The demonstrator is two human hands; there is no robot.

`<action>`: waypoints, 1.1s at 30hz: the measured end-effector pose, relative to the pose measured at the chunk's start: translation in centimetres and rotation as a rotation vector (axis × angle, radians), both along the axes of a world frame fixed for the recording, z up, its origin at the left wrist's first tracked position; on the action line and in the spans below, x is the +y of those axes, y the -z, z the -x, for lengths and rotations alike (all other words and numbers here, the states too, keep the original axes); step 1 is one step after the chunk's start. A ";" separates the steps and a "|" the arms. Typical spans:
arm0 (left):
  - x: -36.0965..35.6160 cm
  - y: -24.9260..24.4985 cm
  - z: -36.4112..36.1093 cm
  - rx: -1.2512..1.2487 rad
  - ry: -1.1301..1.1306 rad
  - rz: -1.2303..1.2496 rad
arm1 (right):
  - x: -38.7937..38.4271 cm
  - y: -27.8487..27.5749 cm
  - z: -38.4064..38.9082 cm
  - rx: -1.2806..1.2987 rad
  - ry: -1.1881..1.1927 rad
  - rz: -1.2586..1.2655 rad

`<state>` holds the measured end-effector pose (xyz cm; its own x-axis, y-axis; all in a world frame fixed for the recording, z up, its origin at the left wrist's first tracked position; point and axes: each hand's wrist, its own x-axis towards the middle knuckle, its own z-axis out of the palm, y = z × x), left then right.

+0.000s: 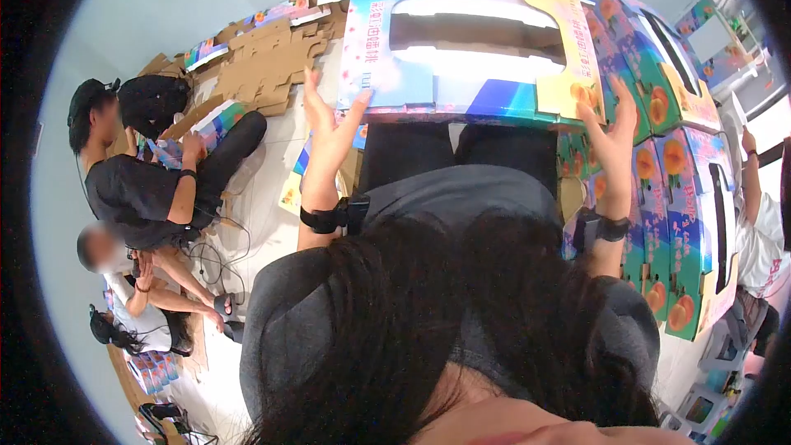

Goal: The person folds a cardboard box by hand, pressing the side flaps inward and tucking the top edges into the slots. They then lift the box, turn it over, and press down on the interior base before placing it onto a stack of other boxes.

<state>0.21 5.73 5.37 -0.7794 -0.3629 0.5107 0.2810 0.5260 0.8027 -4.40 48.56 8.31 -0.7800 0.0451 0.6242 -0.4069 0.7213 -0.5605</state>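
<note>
A colourful printed carton [486, 86] with peach pictures and a long window in its top lies across the front of my lap. My left hand [329, 119] is at the carton's near left corner, thumb and fingers spread apart. At the near right corner is my right hand [611, 128], its fingers also spread. Both hands are beside the carton's ends; whether the palms press on it cannot be made out. Dark bands circle both my wrists.
Stacked printed cartons [680, 222] stand on the right. Flattened brown cardboard [268, 66] lies at the back left. On the left, a person in black [136, 189] sits handling a carton, with others nearby. Another person [758, 231] is at the far right. Cables [222, 251] lie on the floor.
</note>
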 end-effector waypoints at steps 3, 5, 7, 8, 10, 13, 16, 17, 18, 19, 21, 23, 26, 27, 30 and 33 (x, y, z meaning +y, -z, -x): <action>1.3 -3.3 -0.9 0.157 -0.099 0.649 | -2.3 -2.2 0.1 0.206 -0.099 -0.248; 1.7 -3.9 -1.2 0.180 -0.015 0.870 | -4.1 -2.2 0.9 0.141 -0.165 -0.276; 2.0 -3.9 -0.6 0.197 0.186 0.892 | -6.1 -1.5 1.8 0.123 -0.157 -0.332; 2.5 -3.9 -0.7 0.170 0.200 0.846 | -7.3 -1.2 1.8 0.164 -0.097 -0.414; 3.9 -3.8 -1.0 0.113 0.232 0.753 | -9.2 -0.9 1.6 0.242 0.026 -0.576; 4.2 -4.0 -1.5 0.100 0.243 0.755 | -9.6 -0.5 1.9 0.236 0.043 -0.570; 4.3 -4.4 -1.8 0.061 0.255 0.770 | -9.5 -0.5 2.1 0.239 0.041 -0.576; 4.4 -4.5 -1.8 0.049 0.254 0.778 | -9.5 -0.5 2.3 0.245 0.041 -0.581; 4.4 -4.5 -1.9 0.047 0.247 0.783 | -9.5 -0.6 2.4 0.250 0.037 -0.584; 4.7 -4.5 -2.0 0.045 0.239 0.787 | -9.4 -0.5 2.6 0.254 0.033 -0.586; 5.0 -4.5 -2.2 0.036 0.235 0.799 | -9.2 -0.6 2.9 0.250 0.021 -0.587; 5.2 -4.8 -2.6 0.023 0.244 0.815 | -9.1 -0.6 3.2 0.233 0.003 -0.582; 5.1 -4.8 -2.5 0.015 0.263 0.805 | -9.0 -0.5 3.5 0.277 0.009 -0.574; 5.1 -4.8 -2.5 0.018 0.263 0.805 | -9.0 -0.5 3.5 0.279 0.013 -0.573; 5.1 -4.8 -2.6 0.024 0.261 0.807 | -9.1 -0.4 3.3 0.278 0.022 -0.573; 5.0 -4.7 -2.6 0.023 0.259 0.812 | -9.2 -0.4 3.1 0.271 0.032 -0.573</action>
